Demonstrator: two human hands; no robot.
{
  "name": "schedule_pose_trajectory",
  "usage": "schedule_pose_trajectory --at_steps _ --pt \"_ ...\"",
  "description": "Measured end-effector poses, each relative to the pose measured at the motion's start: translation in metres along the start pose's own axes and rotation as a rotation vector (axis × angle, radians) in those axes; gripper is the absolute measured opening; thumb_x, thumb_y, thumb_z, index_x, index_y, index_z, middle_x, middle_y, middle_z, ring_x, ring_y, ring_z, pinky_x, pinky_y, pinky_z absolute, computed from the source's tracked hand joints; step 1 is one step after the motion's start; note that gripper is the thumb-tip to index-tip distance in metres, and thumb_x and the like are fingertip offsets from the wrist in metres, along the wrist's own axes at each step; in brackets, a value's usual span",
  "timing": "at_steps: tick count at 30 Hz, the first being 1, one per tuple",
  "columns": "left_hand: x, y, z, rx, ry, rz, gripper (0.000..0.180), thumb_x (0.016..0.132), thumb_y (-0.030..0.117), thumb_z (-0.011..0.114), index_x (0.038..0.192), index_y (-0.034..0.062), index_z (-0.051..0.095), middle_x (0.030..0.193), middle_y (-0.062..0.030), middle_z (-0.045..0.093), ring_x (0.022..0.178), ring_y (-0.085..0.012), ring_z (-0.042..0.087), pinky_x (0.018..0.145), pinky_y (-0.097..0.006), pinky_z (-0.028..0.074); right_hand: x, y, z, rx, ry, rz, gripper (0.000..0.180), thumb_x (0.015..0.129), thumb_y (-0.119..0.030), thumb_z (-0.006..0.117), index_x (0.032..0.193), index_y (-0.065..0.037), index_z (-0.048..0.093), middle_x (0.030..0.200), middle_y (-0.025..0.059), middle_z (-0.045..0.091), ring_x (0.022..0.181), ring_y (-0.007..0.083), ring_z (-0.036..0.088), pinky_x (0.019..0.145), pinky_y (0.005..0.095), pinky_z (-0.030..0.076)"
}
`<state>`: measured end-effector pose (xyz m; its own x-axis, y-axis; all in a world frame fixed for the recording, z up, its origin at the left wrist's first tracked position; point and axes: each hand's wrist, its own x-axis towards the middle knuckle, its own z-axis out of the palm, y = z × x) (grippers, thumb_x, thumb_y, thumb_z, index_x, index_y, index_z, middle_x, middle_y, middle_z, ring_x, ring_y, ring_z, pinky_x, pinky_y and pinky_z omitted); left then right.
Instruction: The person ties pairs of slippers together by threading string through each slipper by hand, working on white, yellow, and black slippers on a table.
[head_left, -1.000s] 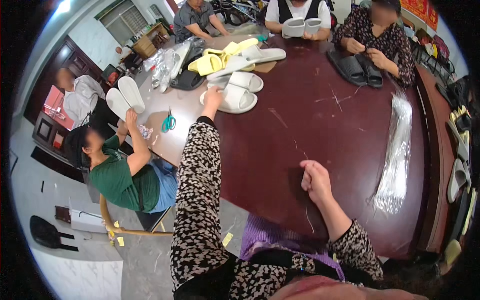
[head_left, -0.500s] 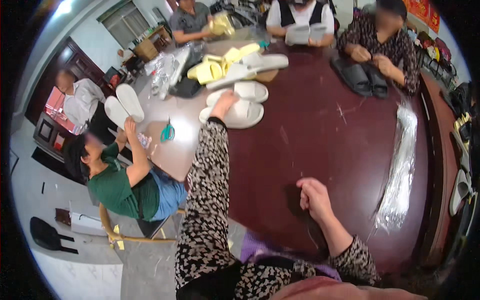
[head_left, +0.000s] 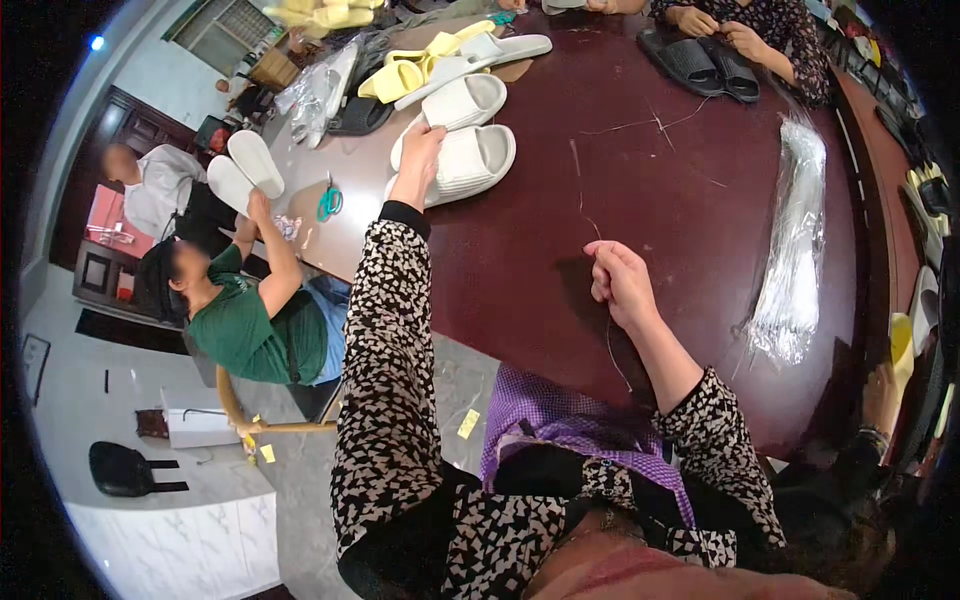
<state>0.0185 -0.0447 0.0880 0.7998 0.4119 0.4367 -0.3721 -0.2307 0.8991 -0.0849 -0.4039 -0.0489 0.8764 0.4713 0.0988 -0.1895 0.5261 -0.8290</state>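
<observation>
My left hand (head_left: 418,158) gripped a white slipper (head_left: 462,160) at upper centre of the table (head_left: 520,280); my right hand (head_left: 620,285), mid-frame, pinched a thread (head_left: 612,345). Clear bags (head_left: 795,260) lay right.

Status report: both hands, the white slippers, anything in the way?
Left hand on pair of white foam slippers. Right hand pinching thin pale thread over dark red table. Nothing between them.
</observation>
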Motion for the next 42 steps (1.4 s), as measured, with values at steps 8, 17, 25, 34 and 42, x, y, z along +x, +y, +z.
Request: schedule_pose_trajectory --at_steps 8,17,25,34,42 --pt "-0.043 0.027 -0.014 0.035 0.008 -0.036 0.02 0.075 0.009 0.062 0.091 -0.0035 0.06 0.079 -0.0078 0.059 0.072 -0.0168 0.055 0.064 -0.029 0.044 0.038 0.011 0.011 0.095 -0.022 -0.054 0.014 0.092 -0.015 0.048 0.096 -0.005 0.056 0.064 -0.0013 0.046 0.047 0.0064 0.037 0.041 0.0211 0.031" --pt "-0.226 -0.065 0.263 0.177 -0.62 -0.183 0.026 0.08 0.02 0.058 0.091 -0.003 0.062 0.08 -0.0061 0.061 0.078 -0.0163 0.055 0.071 -0.031 0.045 -0.063 0.01 -0.154 -0.411 0.667 -0.226 0.032 0.087 -0.01 0.048 0.117 -0.001 0.054 0.074 0.0019 0.057 0.05 0.005 0.042 0.04 0.0195 0.03" --pt "-0.283 -0.088 0.288 -0.016 -0.731 -0.346 0.026 0.082 0.017 0.059 0.096 -0.0044 0.061 0.084 -0.0065 0.063 0.081 -0.0128 0.056 0.071 -0.029 0.046 -0.091 0.006 -0.171 -0.4 0.731 0.014 0.031 0.085 -0.012 0.051 0.115 -0.002 0.053 0.068 0.0028 0.054 0.042 0.0038 0.038 0.032 0.0202 0.024" --pt "-0.262 -0.046 0.167 0.093 -0.264 -0.194 0.03 0.089 0.017 0.054 0.112 -0.003 0.056 0.105 -0.0098 0.06 0.098 -0.0174 0.055 0.087 -0.029 0.044 0.004 0.01 -0.08 -0.294 0.092 0.295 0.033 0.083 -0.013 0.06 0.11 0.003 0.052 0.068 0.0041 0.055 0.048 0.0081 0.047 0.038 0.022 0.036" --pt "-0.382 0.015 -0.016 0.672 0.597 0.254 0.028 0.087 0.002 0.05 0.115 -0.0029 0.051 0.11 -0.0129 0.055 0.098 -0.0197 0.055 0.086 -0.032 0.044 0.082 0.07 0.086 -0.193 -0.513 0.545 0.012 0.081 -0.001 0.057 0.093 0.002 0.055 0.059 0.0 0.047 0.042 0.0079 0.038 0.035 0.0242 0.026"
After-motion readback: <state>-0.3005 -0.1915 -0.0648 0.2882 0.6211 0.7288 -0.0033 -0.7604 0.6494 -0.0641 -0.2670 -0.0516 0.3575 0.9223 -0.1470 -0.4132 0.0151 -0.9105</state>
